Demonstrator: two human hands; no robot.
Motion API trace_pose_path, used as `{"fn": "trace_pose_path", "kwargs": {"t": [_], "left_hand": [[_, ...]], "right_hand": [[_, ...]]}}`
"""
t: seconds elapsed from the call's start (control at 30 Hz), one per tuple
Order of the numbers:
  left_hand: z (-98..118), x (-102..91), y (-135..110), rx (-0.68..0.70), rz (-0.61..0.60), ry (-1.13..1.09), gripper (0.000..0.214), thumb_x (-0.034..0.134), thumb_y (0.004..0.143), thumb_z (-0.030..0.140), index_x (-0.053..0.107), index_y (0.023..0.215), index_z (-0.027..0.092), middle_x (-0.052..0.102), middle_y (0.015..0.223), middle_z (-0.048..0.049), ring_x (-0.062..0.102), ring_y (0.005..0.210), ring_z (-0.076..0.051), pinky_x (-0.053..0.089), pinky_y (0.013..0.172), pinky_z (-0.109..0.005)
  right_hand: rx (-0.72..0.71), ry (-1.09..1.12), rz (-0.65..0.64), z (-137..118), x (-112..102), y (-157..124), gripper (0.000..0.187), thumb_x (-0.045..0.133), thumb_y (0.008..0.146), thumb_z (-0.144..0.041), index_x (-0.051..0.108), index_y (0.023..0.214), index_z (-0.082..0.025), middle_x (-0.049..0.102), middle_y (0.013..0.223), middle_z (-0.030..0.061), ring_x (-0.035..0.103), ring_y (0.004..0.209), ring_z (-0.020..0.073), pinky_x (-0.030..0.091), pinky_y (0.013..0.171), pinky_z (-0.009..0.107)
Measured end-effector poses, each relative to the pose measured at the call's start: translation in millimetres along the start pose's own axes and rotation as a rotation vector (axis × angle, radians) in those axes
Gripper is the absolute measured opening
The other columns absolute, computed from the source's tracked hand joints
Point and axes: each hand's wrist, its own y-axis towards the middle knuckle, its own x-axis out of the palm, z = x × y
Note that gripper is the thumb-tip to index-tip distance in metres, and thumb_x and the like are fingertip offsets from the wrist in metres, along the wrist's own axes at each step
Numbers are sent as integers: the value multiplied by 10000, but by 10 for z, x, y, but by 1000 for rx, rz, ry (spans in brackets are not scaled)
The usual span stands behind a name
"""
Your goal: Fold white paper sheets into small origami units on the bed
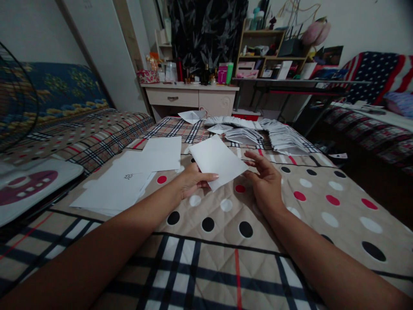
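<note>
A white square sheet of paper (217, 159) is held tilted above the bed, one corner pointing toward me. My left hand (193, 180) grips its near left edge, thumb on top and fingers underneath. At the sheet's right corner is my right hand (266, 178), its fingers apart; whether they touch the corner I cannot tell. Loose white sheets (119, 183) lie overlapping to the left, one bearing a small dark mark. Beyond the held sheet are rows of folded white paper pieces (284, 137) and a single folded piece (192, 116).
The bed has a spotted and checked quilt (222, 267). A white board-like object with a purple oval (29, 187) sits at the left. Behind the bed stand a dresser (187, 97) with bottles on it and a shelf (263, 32). Part of a fan (19, 94) shows at far left.
</note>
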Motion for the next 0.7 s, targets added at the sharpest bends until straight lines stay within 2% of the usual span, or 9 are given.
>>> {"fn": "trace_pose_path", "kwargs": {"t": [0.1, 0.2, 0.3, 0.37, 0.47, 0.57, 0.63, 0.7], "left_hand": [[24, -2, -9, -12, -70, -2, 609, 900, 518, 128, 672, 1083, 125, 726, 1087, -127, 686, 905, -211, 562, 782, -305], [65, 11, -6, -24, -77, -13, 547, 860, 612, 137, 655, 1119, 118, 732, 1018, -118, 694, 810, -188, 568, 701, -273], [110, 16, 21, -4, 114, -38, 401, 702, 819, 197, 604, 1200, 115, 714, 818, -83, 662, 610, -145, 539, 554, -232], [131, 5, 44, 53, 243, -65, 417, 582, 890, 155, 530, 1303, 124, 702, 800, -74, 651, 569, -122, 537, 539, -213], [132, -16, 59, 155, 285, 4, 570, 556, 834, 41, 467, 1383, 164, 692, 1095, -122, 672, 612, -98, 558, 560, -208], [92, -19, 45, 253, 177, 222, 682, 618, 742, 7, 500, 1381, 210, 559, 1380, -141, 680, 641, -94, 551, 525, -202], [50, -14, 38, 346, 99, 376, 729, 658, 711, 17, 511, 1390, 236, 521, 1431, -130, 678, 677, -100, 564, 550, -212], [10, -18, 48, 474, 80, 512, 731, 703, 692, 43, 540, 1377, 238, 516, 1436, -125, 685, 792, -135, 594, 637, -244]], "right_hand": [[-72, -103, -75, 27, 1, 10, 485, 636, 719, -132, 706, 1170, -295, 581, 1340, 65, 606, 1104, 229, 531, 667, 295], [-125, -117, -132, 58, 2, 24, 263, 698, 737, -188, 781, 969, -279, 568, 1342, 70, 582, 1150, 245, 542, 826, 376], [-97, -139, -144, 84, -7, 48, 114, 717, 754, -238, 795, 837, -252, 628, 1259, 87, 597, 1136, 255, 488, 969, 449], [-67, -141, -129, 90, -16, 61, 90, 712, 770, -265, 790, 804, -238, 674, 1191, 90, 613, 1124, 258, 465, 1001, 458], [-5, -116, -113, 77, -26, 67, 111, 702, 778, -290, 783, 815, -225, 718, 1102, 82, 641, 1068, 251, 460, 1003, 445], [81, -103, -116, 56, -24, 58, 145, 698, 770, -308, 780, 843, -213, 740, 992, 69, 658, 991, 248, 492, 941, 423], [130, -94, -123, 52, -20, 51, 150, 700, 757, -310, 777, 836, -208, 745, 934, 59, 663, 933, 243, 513, 882, 403], [169, -78, -132, 58, -14, 45, 148, 703, 746, -311, 772, 825, -207, 745, 902, 51, 662, 879, 231, 522, 826, 380]]}}
